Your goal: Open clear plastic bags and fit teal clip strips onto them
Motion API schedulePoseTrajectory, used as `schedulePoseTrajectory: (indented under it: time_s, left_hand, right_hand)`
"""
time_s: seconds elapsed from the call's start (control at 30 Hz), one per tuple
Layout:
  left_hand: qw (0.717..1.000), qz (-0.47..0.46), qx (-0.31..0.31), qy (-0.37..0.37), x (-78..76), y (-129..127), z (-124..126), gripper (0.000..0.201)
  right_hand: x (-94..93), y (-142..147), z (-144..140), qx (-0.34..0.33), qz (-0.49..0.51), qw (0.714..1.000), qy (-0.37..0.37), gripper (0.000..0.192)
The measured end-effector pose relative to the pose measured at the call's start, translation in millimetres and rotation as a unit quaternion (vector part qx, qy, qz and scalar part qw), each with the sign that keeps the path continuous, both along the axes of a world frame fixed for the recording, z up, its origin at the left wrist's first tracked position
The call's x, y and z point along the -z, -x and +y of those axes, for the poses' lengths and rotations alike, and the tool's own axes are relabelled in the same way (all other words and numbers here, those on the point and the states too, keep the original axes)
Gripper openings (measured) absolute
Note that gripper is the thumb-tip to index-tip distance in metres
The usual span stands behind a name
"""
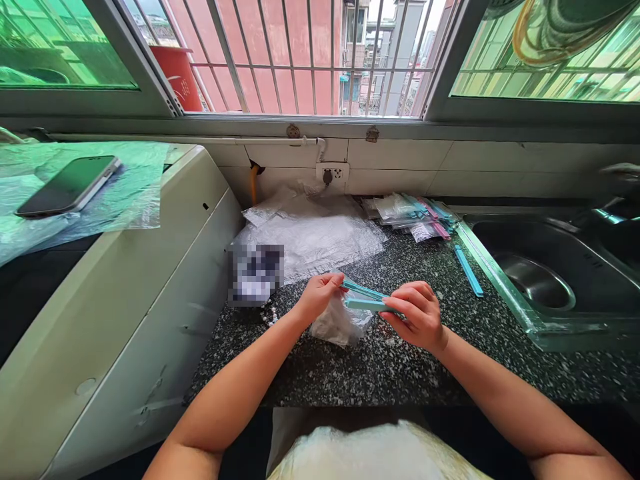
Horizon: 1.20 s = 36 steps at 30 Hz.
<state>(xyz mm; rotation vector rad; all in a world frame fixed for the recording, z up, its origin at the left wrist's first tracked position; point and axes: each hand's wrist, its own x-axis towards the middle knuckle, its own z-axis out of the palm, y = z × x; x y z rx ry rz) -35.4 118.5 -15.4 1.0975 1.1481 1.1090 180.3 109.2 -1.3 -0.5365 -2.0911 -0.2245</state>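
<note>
Between my hands is a light blue plastic sealing clip (pixel 364 305), a long narrow stick spread into a V. My left hand (pixel 321 293) pinches the tip of its thinner arm. The fingers of my right hand (pixel 417 312) are closed around the end where both arms meet. Just under the clip, a crumpled clear plastic bag (pixel 336 323) sits against the counter; whether my left fingers also grip its edge I cannot tell. Another light blue clip (pixel 469 271) lies on the counter to the right.
Speckled dark counter (pixel 400 373) spans the front. Flattened clear plastic sheets (pixel 320 233) lie at the back, beside a pile of bagged blue and pink strips (pixel 415 215). A sink (pixel 500 227) is at right. At left, a phone (pixel 70 187) rests on a pale appliance (pixel 165 267).
</note>
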Motion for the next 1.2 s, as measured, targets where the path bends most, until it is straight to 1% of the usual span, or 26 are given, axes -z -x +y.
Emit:
schedulePoseTrajectory:
  time_s: [0.27,0.53,0.73,0.97,1.2]
  left_hand:
    - [1.0,0.008,-0.014,-0.008,0.4,1.6,1.4,0.052]
    - [1.0,-0.01,-0.019,-0.004,-0.9,3.0,2.3,0.05]
    - [1.0,-0.009,-0.025,-0.001,-1.9,4.0,2.2,0.053]
    - [0.999,-0.002,-0.031,-0.02,-2.2,6.0,3.5,0.051]
    - [0.999,-0.009,-0.042,-0.029,-2.9,7.7,4.6,0.05]
  right_hand:
    - [-2.3,-1.8,0.4,-0.005,0.003,1.0,-0.011,0.019]
    - [-3.8,-3.3,-0.2,0.0,0.005,1.0,-0.01,0.018]
    - [-3.8,-4.6,0.6,-0.008,0.008,1.0,-0.02,0.019]
    - [-6.1,-5.6,0.6,-0.005,0.014,0.999,-0.029,0.016]
    - [-9.7,-8.0,0.7,-0.007,0.014,0.999,-0.034,0.017]
